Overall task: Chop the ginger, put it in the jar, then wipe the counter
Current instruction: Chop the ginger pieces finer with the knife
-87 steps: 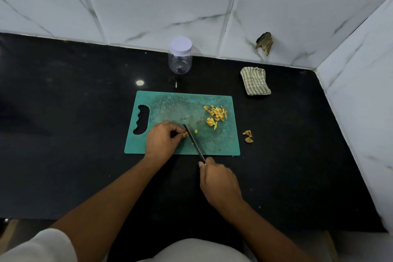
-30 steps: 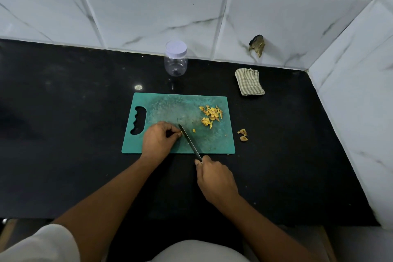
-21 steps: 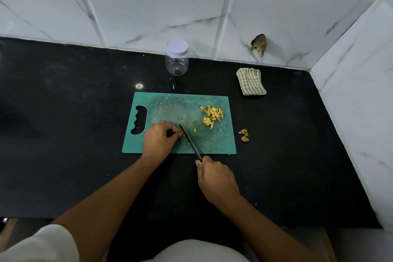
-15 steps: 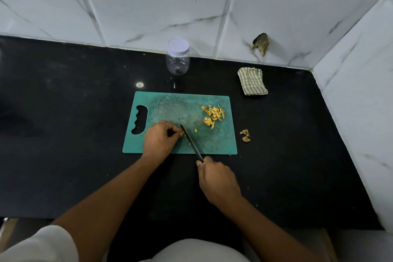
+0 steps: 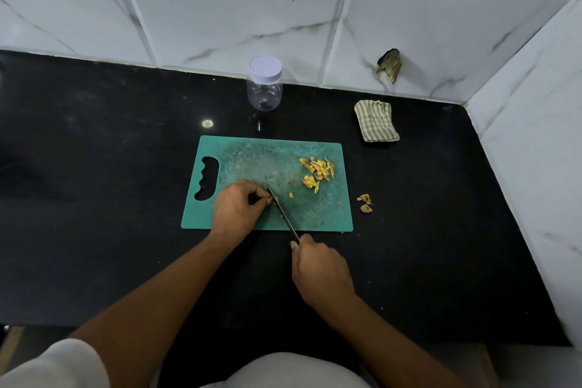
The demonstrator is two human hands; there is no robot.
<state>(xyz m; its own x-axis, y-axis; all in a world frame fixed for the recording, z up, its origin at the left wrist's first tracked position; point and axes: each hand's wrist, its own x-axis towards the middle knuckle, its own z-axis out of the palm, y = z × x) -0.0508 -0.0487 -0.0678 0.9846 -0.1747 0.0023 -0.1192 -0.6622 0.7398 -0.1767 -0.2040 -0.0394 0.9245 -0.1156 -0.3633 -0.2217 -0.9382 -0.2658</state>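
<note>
Green board [image 5: 252, 157] scene barely shifts: left hand [image 5: 236, 208] pinches ginger stub [image 5: 275, 198], right hand [image 5: 321, 271] grips knife [image 5: 283, 214]; chopping unfinished, jar [image 5: 264, 88] untouched.

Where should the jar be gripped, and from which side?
Probably round the clear body of the jar, just under its white lid, coming from the near side: it stands upright with the lid on, and the tiled wall is close behind it.
</note>
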